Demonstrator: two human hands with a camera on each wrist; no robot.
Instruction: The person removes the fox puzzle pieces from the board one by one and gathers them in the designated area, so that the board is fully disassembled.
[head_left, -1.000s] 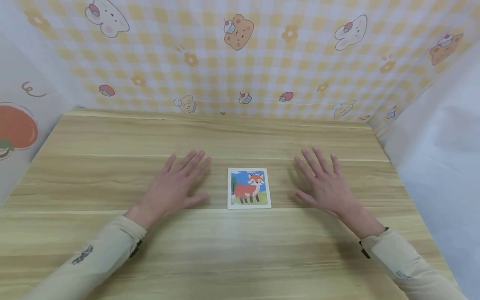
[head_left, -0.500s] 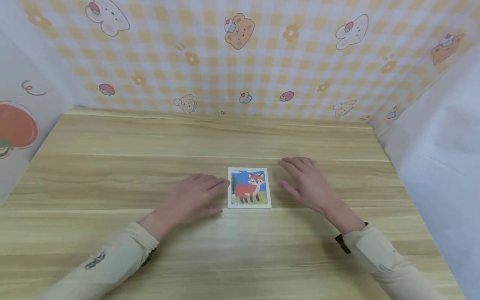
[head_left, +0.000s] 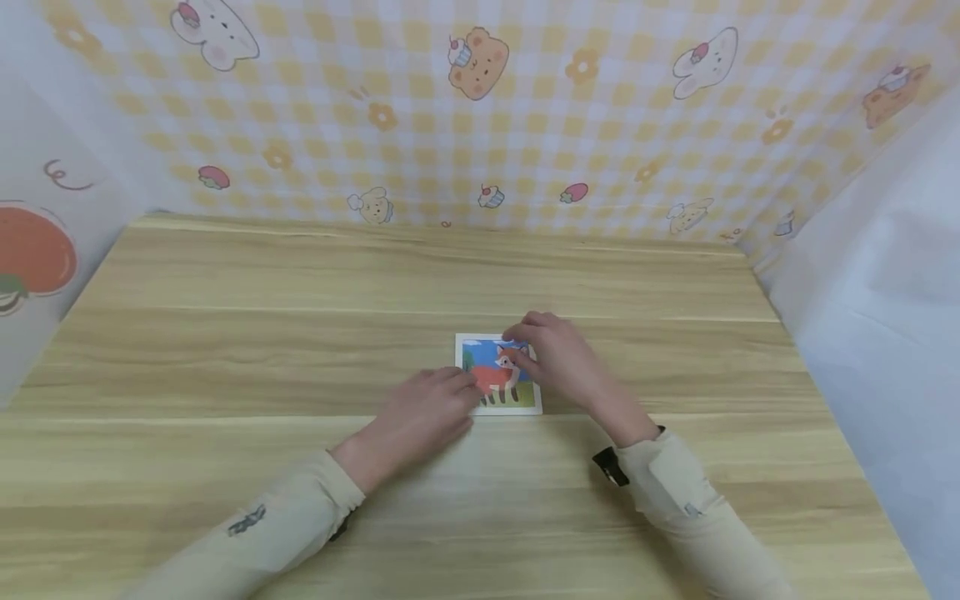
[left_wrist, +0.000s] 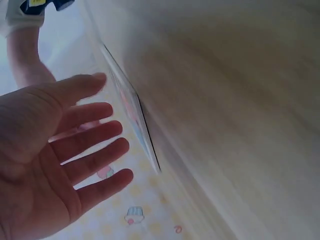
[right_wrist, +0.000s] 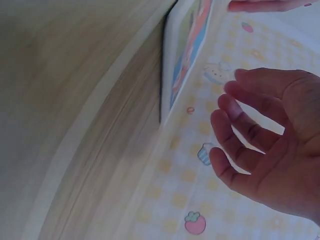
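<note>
A small square board point(head_left: 495, 398) with a white border and a fox picture lies flat on the wooden table. Over its left edge reaches my left hand point(head_left: 420, 417), and the fingers cover part of the picture. In the left wrist view that hand point(left_wrist: 60, 155) has its fingers extended and spread, with nothing between them and the board point(left_wrist: 131, 107) just past the tips. My right hand point(head_left: 564, 360) hovers over the board's upper right corner. The right wrist view shows its fingers softly bent and holding nothing, beside the board point(right_wrist: 171, 55).
The wooden table point(head_left: 262, 350) spreads around the board. Behind it rises a yellow checked cloth point(head_left: 420, 150) with cartoon prints. White sheets stand along the left side point(head_left: 45, 125) and the right side point(head_left: 885, 275).
Both hands have come inward from either side of the board, the left moving right and the right moving left. Their spread fingers have drawn together over its edges. The board has stayed put.
</note>
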